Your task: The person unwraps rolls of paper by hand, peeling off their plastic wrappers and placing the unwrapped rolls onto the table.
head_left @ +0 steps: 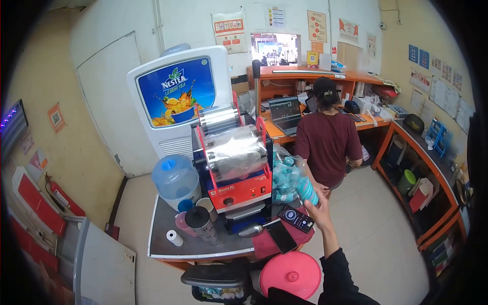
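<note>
My right hand (321, 209) reaches out from a black sleeve at the lower right. Its fingers are wrapped round the end of a stack of teal cups (306, 190). Beside it, clear plastic bags of teal cups (284, 175) lie against the right side of a red and black sealing machine (239, 195) with a roll of clear film (236, 147). Two phones, one lit (296, 217) and one dark (281, 239), rest on a red cloth (259, 246) just left of the hand. A metal scoop (251, 230) is near them. My left hand does not show.
The table (162, 244) also holds a blue water jug (176, 180), a dark tumbler (200, 223) and a paper roll (174, 237). A pink lid (291, 274) and a black bin (218, 277) stand in front. A person in maroon (329, 145) sits beyond, facing an orange counter (284, 133).
</note>
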Motion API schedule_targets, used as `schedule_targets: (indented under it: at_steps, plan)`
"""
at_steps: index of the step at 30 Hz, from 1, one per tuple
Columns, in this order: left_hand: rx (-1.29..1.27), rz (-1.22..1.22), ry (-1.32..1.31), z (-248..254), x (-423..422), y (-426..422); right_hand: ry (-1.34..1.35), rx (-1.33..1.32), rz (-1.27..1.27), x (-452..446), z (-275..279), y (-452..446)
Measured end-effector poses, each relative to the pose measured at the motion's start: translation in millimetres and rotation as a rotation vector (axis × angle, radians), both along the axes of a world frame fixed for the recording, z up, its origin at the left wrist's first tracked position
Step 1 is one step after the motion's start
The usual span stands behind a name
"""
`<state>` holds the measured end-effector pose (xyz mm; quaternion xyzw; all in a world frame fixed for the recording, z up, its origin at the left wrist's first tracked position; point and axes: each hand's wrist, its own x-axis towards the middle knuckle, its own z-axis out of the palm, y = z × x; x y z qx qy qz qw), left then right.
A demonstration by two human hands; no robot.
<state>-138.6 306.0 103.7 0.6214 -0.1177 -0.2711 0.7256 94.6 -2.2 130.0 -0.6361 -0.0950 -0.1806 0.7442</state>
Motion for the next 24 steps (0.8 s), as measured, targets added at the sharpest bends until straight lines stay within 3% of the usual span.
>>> schedule_targets:
  at_steps: [2,5,6,8,11,15,17,20,22,23,24]
  plan:
    - [-0.185,0.159,0.387,8.0,12.7,-28.6,0.127,0.245,0.239,-30.9,-11.3,10.1]
    - [-0.459,0.460,0.761,17.4,29.3,-36.8,0.153,0.349,0.358,-60.3,-39.8,30.5]
    - [-0.605,0.463,0.696,10.8,33.1,-29.6,0.205,0.334,0.437,-69.1,-40.6,36.9]
    - [-1.168,0.235,0.422,-12.7,47.3,5.3,0.328,0.358,0.545,-87.8,-33.6,54.0]
    - [-0.979,0.890,0.146,12.9,35.1,77.4,0.313,0.478,0.818,-97.4,-55.3,80.6]
    - [-0.637,1.182,-0.291,71.8,-15.0,156.4,0.219,0.156,0.759,-126.8,-30.8,127.7]
    - [-0.427,1.148,-0.508,97.2,-38.4,157.5,0.155,0.170,0.821,-132.9,-33.6,145.8]
    - [-0.082,0.826,-0.751,111.8,-34.8,121.5,0.094,0.076,0.811,-144.3,-21.5,159.5]
    - [0.285,0.614,-0.845,121.4,0.0,77.6,-0.060,-0.131,0.727,-144.4,-16.7,164.7]
    - [0.569,0.581,-0.934,126.6,22.0,55.8,-0.078,-0.110,0.707,-147.7,-6.4,167.9]
    - [0.516,0.556,-0.802,122.5,26.1,45.6,-0.104,-0.136,0.731,-147.3,-4.9,169.0]
